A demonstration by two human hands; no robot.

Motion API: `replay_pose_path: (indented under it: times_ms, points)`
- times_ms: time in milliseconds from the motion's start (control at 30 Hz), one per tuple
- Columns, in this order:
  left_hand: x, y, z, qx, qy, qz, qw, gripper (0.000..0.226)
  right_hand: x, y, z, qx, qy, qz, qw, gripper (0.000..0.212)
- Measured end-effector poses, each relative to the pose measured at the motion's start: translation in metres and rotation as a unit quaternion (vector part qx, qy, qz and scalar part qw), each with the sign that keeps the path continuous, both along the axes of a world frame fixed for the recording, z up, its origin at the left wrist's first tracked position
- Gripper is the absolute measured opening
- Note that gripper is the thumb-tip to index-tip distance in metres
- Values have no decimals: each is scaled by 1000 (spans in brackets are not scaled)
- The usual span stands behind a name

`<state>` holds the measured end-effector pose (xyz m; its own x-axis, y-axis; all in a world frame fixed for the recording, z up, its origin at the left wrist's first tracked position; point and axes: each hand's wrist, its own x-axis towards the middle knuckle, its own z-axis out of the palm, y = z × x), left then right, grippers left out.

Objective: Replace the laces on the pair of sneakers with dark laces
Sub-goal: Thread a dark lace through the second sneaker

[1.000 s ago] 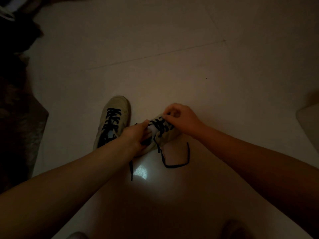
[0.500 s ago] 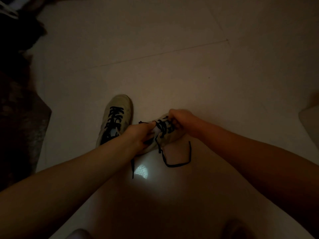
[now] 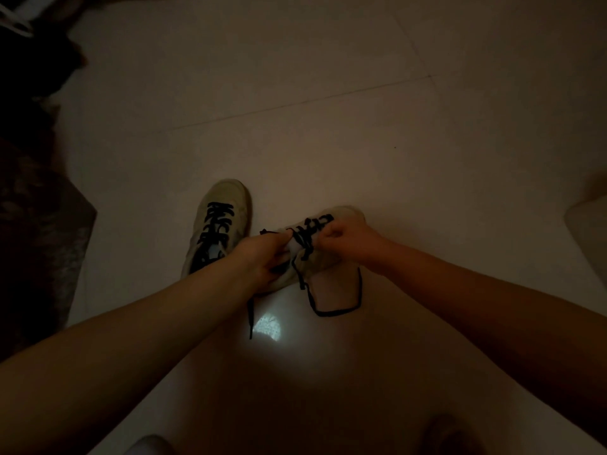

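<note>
Two pale sneakers sit on the dim tiled floor. The left sneaker (image 3: 226, 205) stands alone, fully threaded with a dark lace. The right sneaker (image 3: 323, 261) lies tilted between my hands. My left hand (image 3: 262, 257) grips its tongue and collar. My right hand (image 3: 348, 239) pinches the dark lace (image 3: 310, 229) at the eyelets. One loose lace end loops over the floor (image 3: 335, 311); the other hangs down under my left wrist (image 3: 251, 318).
A dark rug or fabric (image 3: 36, 244) covers the floor at the left edge. A pale object (image 3: 588, 231) pokes in at the right edge. A small bright reflection (image 3: 269, 326) lies on the tile below the sneaker.
My right hand has moved down from the toe end onto the lace rows and closed on the lace. The sneaker has shifted slightly; the left hand holds as before.
</note>
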<state>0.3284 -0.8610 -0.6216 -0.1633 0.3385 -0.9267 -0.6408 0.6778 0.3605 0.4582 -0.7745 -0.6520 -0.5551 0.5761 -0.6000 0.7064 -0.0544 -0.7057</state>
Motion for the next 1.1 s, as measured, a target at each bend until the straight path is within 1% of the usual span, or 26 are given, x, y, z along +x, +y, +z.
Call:
replay_pose_path:
  times_ms: [67, 100, 167, 200, 300, 367, 400, 467, 533, 600, 700, 800, 867, 933, 967, 1033, 1100]
  points:
    - [-1, 1, -3, 2, -9, 8, 1000, 11, 2, 1, 0, -79, 69, -75, 992, 30]
    - [0, 2, -2, 6, -22, 10, 1000, 12, 4, 1, 1, -102, 93, -97, 986, 32]
    - [3, 1, -4, 6, -32, 27, 999, 18, 7, 2, 2, -100, 90, -81, 988, 29]
    - [4, 1, -6, 4, -28, 31, 999, 19, 9, 2, 3, -76, 75, -57, 993, 24]
    - [5, -1, -3, -2, -12, 19, 1000, 19, 12, 1, 3, 67, 42, -4, 997, 9]
    - [6, -2, -4, 2, -20, 5, 1000, 22, 10, -2, 2, 151, 50, 44, 986, 18]
    - [7, -2, -5, 3, -25, -1, 1000, 22, 8, -4, 2, 186, 46, 64, 979, 16]
    - [10, -3, -6, -3, -30, 0, 1000, 20, 5, -7, 4, 250, 30, 78, 965, 6]
    - [14, -4, -8, -5, -29, 4, 1000, 15, 4, -9, 6, 280, 6, 82, 956, 13]
    - [15, -4, -9, -3, -29, 8, 1000, 13, 2, -11, 6, 273, -38, 97, 956, 21]
    - [18, -6, -10, -2, -29, 15, 999, 12, 0, -10, 11, 265, -87, 138, 950, 24]
    - [20, -8, -9, 7, -27, 23, 999, 33, -7, -8, 17, 244, -121, 173, 947, 19]
    - [20, -7, -8, 8, -19, 23, 1000, 37, -12, -7, 16, 197, -119, 159, 960, 12]
    - [19, -6, -3, 13, -10, 17, 1000, 37, -11, -3, 12, 86, -65, 79, 991, 13]
    - [19, -7, 0, 16, -6, 9, 1000, 36, -8, -2, 12, 27, -30, 26, 999, 20]
    - [16, -7, 2, 16, 3, 2, 1000, 35, -1, -5, 13, -61, 25, -59, 996, 33]
    - [15, -7, 0, 16, 6, 5, 1000, 35, 4, -9, 12, -134, 78, -113, 981, 36]
